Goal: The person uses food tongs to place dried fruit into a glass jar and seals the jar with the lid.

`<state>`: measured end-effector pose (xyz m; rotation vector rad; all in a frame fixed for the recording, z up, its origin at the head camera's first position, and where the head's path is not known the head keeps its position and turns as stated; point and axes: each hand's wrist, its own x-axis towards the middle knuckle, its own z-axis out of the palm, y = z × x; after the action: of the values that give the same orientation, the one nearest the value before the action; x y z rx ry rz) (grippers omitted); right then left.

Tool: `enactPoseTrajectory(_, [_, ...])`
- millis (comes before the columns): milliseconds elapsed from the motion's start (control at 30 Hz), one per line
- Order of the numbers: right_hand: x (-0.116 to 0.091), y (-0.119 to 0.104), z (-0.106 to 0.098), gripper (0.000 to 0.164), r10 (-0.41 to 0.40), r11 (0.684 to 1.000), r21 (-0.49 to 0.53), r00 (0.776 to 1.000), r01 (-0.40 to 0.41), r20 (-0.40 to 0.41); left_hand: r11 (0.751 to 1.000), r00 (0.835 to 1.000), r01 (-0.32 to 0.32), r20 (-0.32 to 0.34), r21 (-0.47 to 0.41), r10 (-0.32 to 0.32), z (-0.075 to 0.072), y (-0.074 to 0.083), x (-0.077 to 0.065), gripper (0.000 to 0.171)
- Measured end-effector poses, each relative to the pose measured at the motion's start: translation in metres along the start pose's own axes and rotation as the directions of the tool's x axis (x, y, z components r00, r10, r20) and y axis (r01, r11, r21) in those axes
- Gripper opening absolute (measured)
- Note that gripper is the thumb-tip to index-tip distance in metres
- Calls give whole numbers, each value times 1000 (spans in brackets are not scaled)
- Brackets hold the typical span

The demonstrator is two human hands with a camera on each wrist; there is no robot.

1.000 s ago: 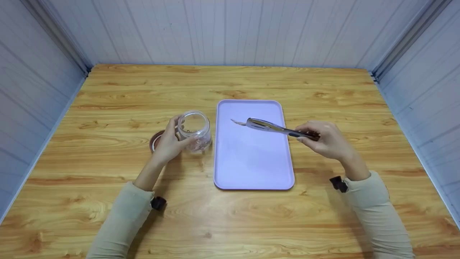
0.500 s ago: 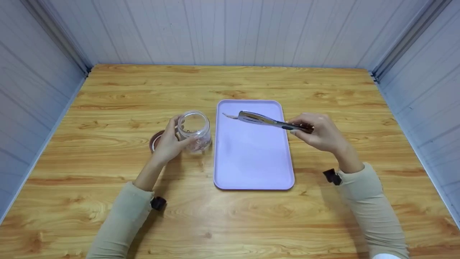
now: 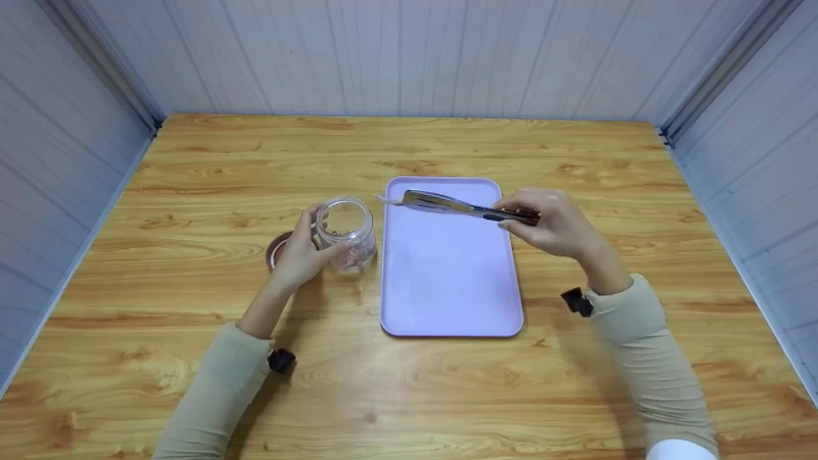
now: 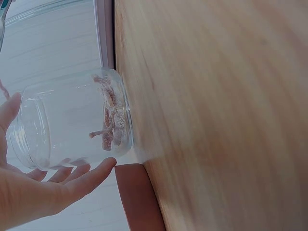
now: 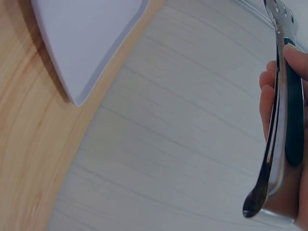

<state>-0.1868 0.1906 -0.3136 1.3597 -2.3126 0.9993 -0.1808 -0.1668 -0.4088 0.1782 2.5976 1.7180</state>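
Nearer the left edge of the bench (image 3: 370, 396), left hand (image 3: 301, 259) gripped one jar (image 3: 348, 231), probably slick, by its wall. Right hand (image 3: 553, 220) held tongs (image 3: 444, 204), likely springy, best squeezed mid-handle.

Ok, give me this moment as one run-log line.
left hand: grips clear jar; right hand: holds metal tongs over lilac tray; tongs: pinch thin strip; brown lid: beside jar

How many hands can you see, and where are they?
2: the left hand around the clear jar, left of the purple tray; the right hand near the tray's right edge, gripping tongs.
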Motion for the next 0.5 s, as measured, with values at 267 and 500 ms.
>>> enactPoseTrajectory(267, [14,-4,4,20,-23,999,36,1000,22,21,1000,1000,-14,-13,2,14,1,-2,2,81])
enactPoseTrajectory(500, [17,13,17,20,-47,998,53,999,46,21,1000,1000,-4,-11,3,4,1,-1,1,82])
